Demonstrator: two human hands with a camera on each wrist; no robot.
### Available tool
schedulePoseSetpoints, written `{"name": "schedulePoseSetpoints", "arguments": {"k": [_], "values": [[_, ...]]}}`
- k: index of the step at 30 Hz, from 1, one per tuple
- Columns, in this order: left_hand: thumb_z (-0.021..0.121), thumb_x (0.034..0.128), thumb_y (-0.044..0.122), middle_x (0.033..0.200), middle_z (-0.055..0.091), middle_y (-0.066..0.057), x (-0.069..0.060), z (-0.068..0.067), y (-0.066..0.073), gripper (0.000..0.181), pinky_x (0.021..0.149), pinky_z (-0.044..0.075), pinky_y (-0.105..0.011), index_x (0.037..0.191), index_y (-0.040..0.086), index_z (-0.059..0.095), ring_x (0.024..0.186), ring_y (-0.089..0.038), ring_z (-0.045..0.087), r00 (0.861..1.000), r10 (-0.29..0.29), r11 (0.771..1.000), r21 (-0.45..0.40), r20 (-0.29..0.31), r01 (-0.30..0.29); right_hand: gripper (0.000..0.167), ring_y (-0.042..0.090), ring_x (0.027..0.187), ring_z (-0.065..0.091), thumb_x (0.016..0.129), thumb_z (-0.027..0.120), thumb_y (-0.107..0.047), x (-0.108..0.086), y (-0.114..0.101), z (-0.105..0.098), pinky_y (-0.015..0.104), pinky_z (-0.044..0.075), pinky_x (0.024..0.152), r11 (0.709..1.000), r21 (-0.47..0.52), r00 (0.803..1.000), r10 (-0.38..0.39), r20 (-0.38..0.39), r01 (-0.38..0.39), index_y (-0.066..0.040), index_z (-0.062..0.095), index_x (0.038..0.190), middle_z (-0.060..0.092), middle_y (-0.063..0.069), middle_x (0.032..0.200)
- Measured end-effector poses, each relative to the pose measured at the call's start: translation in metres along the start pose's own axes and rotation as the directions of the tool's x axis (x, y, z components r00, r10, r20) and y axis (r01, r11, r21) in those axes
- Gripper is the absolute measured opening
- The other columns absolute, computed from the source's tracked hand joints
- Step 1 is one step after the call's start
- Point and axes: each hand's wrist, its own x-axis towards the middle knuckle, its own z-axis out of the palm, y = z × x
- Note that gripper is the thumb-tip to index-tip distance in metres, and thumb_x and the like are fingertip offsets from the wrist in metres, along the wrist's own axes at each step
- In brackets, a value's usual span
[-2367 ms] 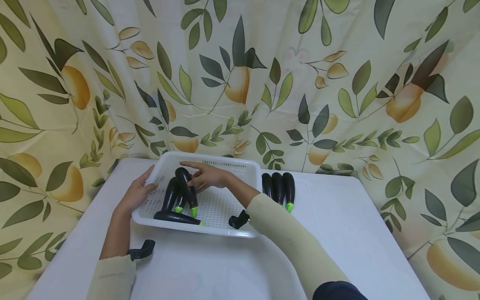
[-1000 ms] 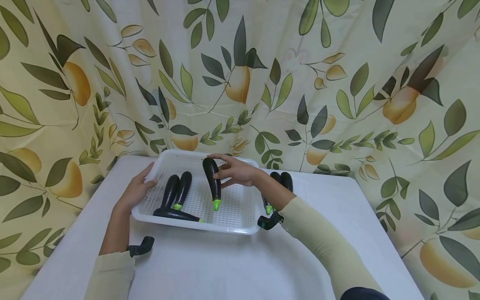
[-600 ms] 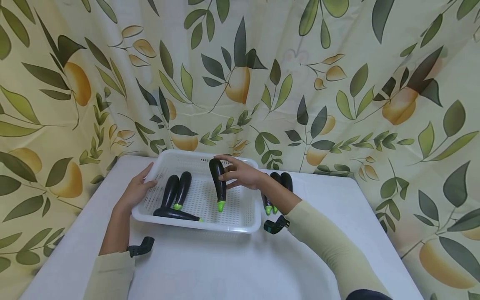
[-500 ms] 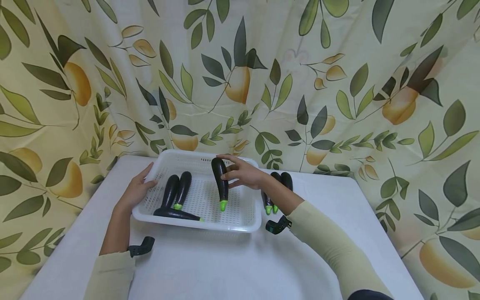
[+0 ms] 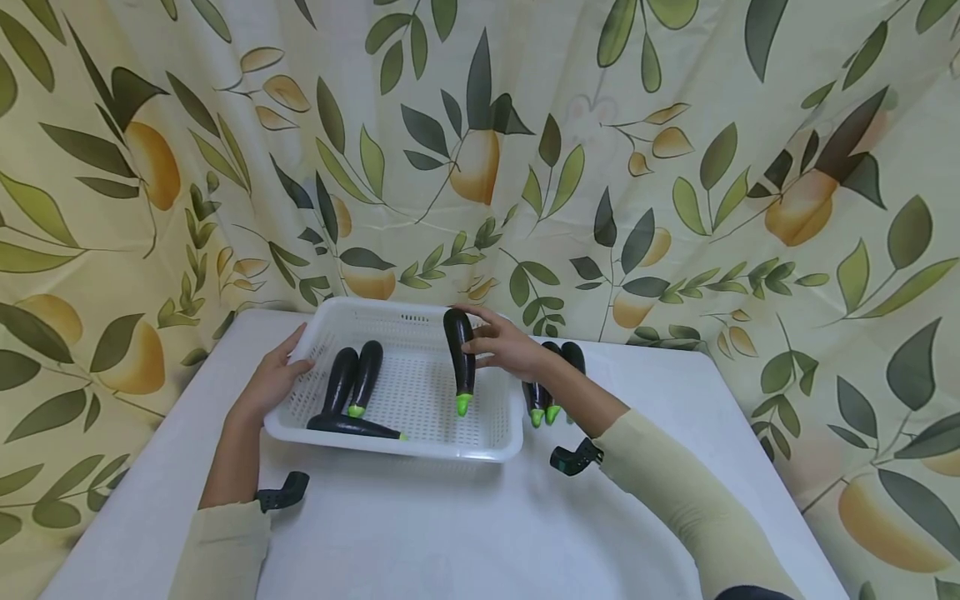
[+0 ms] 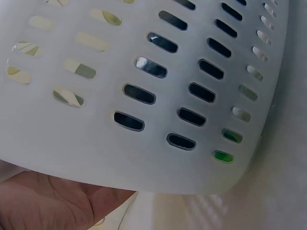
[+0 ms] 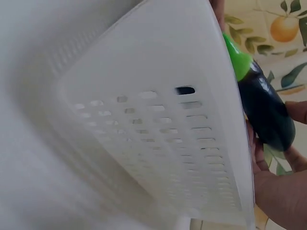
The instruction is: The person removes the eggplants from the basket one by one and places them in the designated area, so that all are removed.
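Observation:
My left hand (image 5: 273, 379) grips the left rim of a white perforated basket (image 5: 405, 451), thumb over the edge. In the left wrist view that hand (image 6: 57, 203) lies against the basket's outer wall (image 6: 86, 148). My right hand (image 5: 513, 346) pinches a dark eggplant (image 5: 459, 350), its bright green stem end pointing down, over the basket's right part. The right wrist view shows this eggplant (image 7: 265, 108) beyond the basket's rim, between the fingers and thumb. Three more eggplants lie at the basket's left: two side by side (image 5: 366, 375), one crosswise (image 5: 352, 427) along the front wall.
Three eggplants (image 5: 573, 357) lie on the white table (image 5: 675, 417) right of the basket, partly hidden by my right forearm. A leaf-and-fruit patterned curtain (image 5: 480, 167) hangs behind the table. Black wrist cameras (image 5: 576, 457) stick out from both wrists.
My right hand has taken one eggplant from the group at the basket's left and carried it to the right. The left hand stays on the rim.

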Motion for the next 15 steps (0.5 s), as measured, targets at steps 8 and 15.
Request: {"name": "schedulePoseSetpoints", "arguments": {"k": [8,15], "values": [[0.042,0.1109,0.013,0.167,0.031,-0.025,0.002,-0.001,-0.004,0.068,0.1,0.053,-0.061,0.17,0.027,0.011,0.137,-0.053,0.05,1.0,-0.011,1.0,-0.003,-0.003,0.011,0.078,0.035,0.117,0.061,0.098,0.059,-0.002,-0.012,0.001,-0.006,0.045,0.057,0.099,0.997,-0.044,0.992,-0.061,-0.106,0.057,-0.02,0.029,0.168,0.046,0.027,0.142],[0.043,0.1107,0.014,0.166,0.032,-0.026,0.002,0.0,-0.004,0.069,0.099,0.054,-0.059,0.17,0.025,0.011,0.134,-0.053,0.053,1.0,-0.009,1.0,0.011,-0.008,0.009,0.079,0.034,0.113,0.063,0.096,0.06,0.0,-0.024,0.001,-0.014,0.04,0.058,0.094,0.996,-0.029,0.978,-0.089,-0.186,0.085,-0.02,0.032,0.167,0.043,0.028,0.143]]}}
